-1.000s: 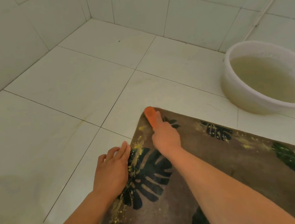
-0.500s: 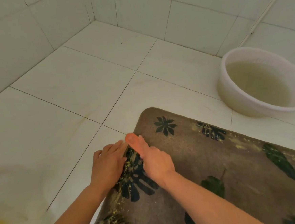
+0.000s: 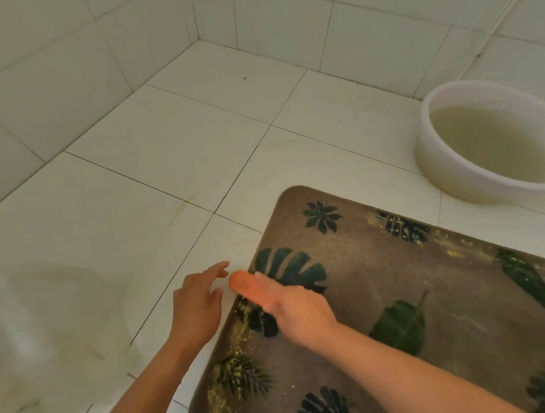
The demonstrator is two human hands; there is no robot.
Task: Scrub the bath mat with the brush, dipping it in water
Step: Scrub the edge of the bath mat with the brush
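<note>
The brown leaf-print bath mat [image 3: 400,277] lies on the tiled floor [image 3: 165,182], filling the frame from 3 to 6 o'clock. The right hand [image 3: 297,308] grips the orange brush [image 3: 243,283] on the mat's left edge, and the brush tip pokes out at 10 o'clock. The left hand [image 3: 196,310] is just beside it over the tile, its fingers loosely spread and holding nothing. A white basin [image 3: 437,167] of cloudy water [image 3: 488,143] stands at 2 o'clock.
</note>
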